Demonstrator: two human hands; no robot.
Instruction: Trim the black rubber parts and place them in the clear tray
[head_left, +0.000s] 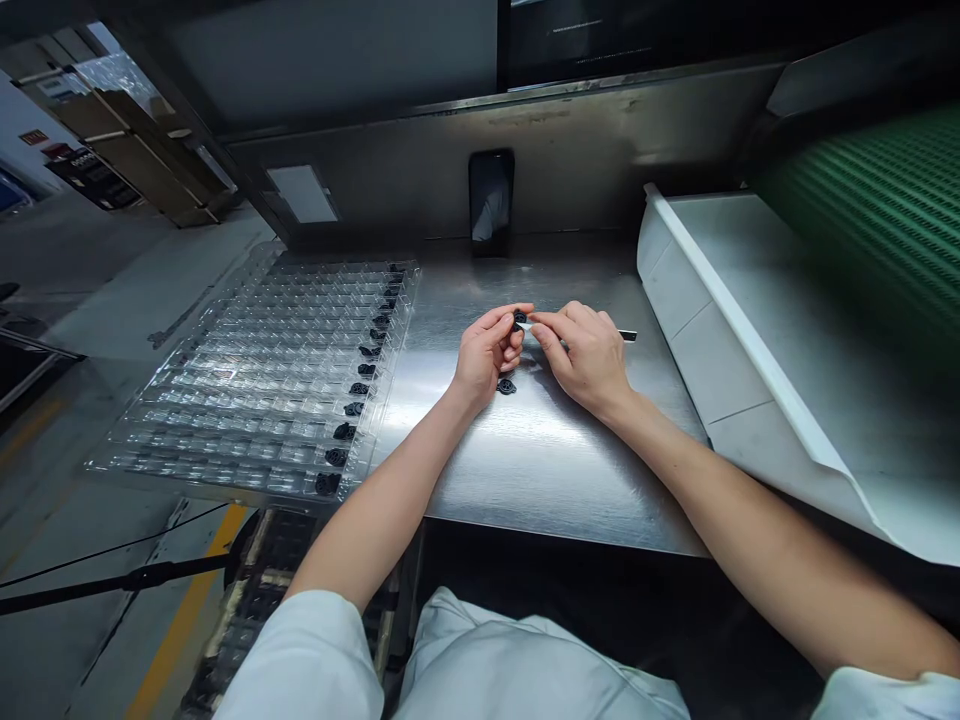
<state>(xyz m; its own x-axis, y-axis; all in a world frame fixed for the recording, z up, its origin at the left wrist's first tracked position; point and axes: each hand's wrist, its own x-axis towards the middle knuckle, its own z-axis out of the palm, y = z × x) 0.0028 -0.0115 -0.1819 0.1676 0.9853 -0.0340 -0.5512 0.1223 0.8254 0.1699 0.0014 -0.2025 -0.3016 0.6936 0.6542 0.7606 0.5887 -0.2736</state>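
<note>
A small black part (519, 319) is pinched by the left hand (487, 352) while a thin blade (626, 335) is gripped by the right hand (589, 355), close above the bench (540, 460), so both stay steady.

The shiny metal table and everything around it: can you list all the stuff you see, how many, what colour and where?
Shiny steel table: one, silver, centre.
Clear plastic tray with many pockets: one, see-through, left of the table.
Small black round parts in the tray: a column, roughly ten, black, along its right edge.
Small black part on the table: one, black, under the hands.
Small black part in the fingers: one, black, pinched by the left hand.
Thin metal tool: one, silver and black, in the right hand.
Black phone: one, upright against the back wall.
White chute: one, right.
Green ribbed belt: one, far right.
Left hand: one, centre.
Right hand: one, centre.
</note>
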